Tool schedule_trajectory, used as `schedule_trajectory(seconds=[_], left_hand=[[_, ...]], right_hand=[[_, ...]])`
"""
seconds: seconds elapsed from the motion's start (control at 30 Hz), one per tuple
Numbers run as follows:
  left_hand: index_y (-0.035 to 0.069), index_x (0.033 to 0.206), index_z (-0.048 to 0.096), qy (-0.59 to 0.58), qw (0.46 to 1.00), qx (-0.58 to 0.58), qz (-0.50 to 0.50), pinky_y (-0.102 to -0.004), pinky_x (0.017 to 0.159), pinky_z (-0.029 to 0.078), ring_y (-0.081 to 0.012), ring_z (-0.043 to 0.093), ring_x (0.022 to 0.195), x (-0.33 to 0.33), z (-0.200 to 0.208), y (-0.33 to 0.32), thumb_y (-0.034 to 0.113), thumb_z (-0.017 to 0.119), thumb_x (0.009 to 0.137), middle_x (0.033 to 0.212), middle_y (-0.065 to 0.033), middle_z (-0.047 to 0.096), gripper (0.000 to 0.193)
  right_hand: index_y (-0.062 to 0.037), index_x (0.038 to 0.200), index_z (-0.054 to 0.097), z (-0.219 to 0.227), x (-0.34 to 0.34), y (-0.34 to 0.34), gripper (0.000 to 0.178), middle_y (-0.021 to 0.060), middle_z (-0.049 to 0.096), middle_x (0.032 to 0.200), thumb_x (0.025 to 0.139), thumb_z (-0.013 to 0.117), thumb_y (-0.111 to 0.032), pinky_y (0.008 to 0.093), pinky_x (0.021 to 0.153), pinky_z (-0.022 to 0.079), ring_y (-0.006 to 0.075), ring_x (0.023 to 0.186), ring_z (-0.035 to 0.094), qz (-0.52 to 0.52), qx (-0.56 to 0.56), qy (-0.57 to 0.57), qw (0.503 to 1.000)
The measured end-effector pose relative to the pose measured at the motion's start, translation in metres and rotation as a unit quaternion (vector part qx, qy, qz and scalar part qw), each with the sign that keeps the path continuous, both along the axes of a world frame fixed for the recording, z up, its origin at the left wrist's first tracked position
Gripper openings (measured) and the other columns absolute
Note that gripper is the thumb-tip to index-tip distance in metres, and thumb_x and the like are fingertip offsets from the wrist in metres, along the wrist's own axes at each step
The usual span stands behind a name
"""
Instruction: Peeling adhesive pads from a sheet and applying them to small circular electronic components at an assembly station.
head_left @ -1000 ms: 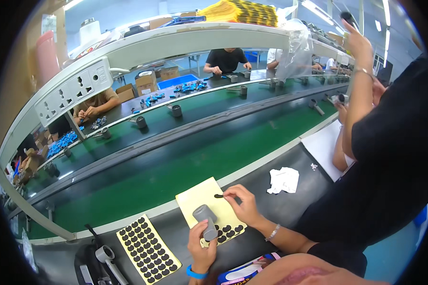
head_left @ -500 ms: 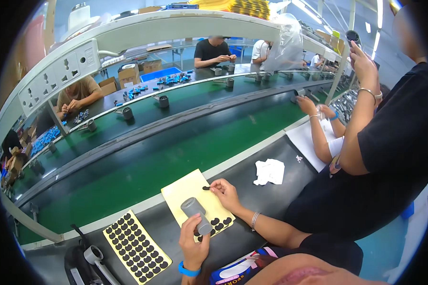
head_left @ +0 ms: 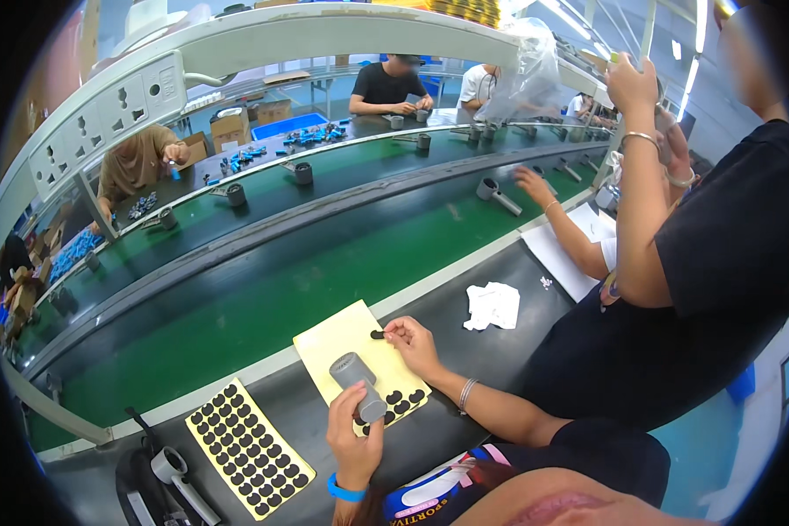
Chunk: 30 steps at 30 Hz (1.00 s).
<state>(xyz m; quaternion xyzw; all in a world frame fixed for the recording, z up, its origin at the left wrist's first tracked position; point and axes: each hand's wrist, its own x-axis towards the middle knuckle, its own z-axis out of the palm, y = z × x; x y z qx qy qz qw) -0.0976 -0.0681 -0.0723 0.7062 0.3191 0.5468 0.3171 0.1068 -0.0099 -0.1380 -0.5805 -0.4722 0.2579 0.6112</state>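
Grey cylinder (head_left: 351, 372) held over yellow sheet (head_left: 349, 324)

The cylinder is clamped in the left hand (head_left: 352, 443), above the tabletop (head_left: 472, 361). A black sticker (head_left: 377, 334) is pinched in the right hand (head_left: 415, 346). A second sticker sheet (head_left: 274, 428) is laid to the left. A grey handled part (head_left: 191, 498) is located at a black pouch (head_left: 134, 472); whether it is contained cannot be determined. Beyond the conveyor (head_left: 237, 324), a blue bin (head_left: 287, 127) is placed; its contents cannot be made out.

Bright; ceiling tubes (head_left: 566, 19) glow upper right; corners black, fisheye bends edges.
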Motion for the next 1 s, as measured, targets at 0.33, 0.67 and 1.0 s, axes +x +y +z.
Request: schedule_trajectory(seconds=[0.33, 0.67, 1.0], left_hand=[[0.000, 0.118, 0.055, 0.007, 1.000, -0.004, 0.001, -0.0333, 0.090, 0.048, -0.0254, 0.057, 0.108, -0.009, -0.008, -0.006, -0.006, 0.069, 0.076, 0.119, -0.0146, 0.056, 0.044], [-0.001, 0.125, 0.050, -0.044, 0.996, -0.034, -0.069, -0.0333, 0.091, 0.047, -0.0244, 0.054, 0.110, -0.007, -0.003, 0.008, 0.001, 0.064, 0.083, 0.127, -0.0162, 0.052, 0.044], [0.004, 0.116, 0.061, -0.097, 0.991, -0.056, -0.076, -0.0284, 0.069, 0.053, -0.0210, 0.062, 0.094, 0.001, -0.009, 0.003, 0.008, 0.071, 0.079, 0.118, -0.0133, 0.060, 0.039]], right_hand=[[-0.0040, 0.090, 0.062, -0.026, 0.001, 0.004, 0.008, 0.0001, 0.062, 0.079, 0.084, 0.063, 0.001, 0.0210, 0.061, 0.045, 0.0060, 0.068, 0.056, -0.021, 0.031, -0.030, 0.999], [-0.0001, 0.101, 0.061, 0.000, 0.008, 0.007, 0.012, 0.0001, 0.062, 0.089, 0.090, 0.059, -0.004, 0.0205, 0.073, 0.046, 0.0058, 0.081, 0.057, 0.055, 0.019, 0.073, 0.996], [0.0018, 0.107, 0.057, 0.094, -0.022, -0.078, 0.021, 0.0036, 0.060, 0.088, 0.086, 0.060, 0.003, 0.0214, 0.073, 0.043, 0.0103, 0.081, 0.055, 0.127, 0.045, 0.128, 0.983]])
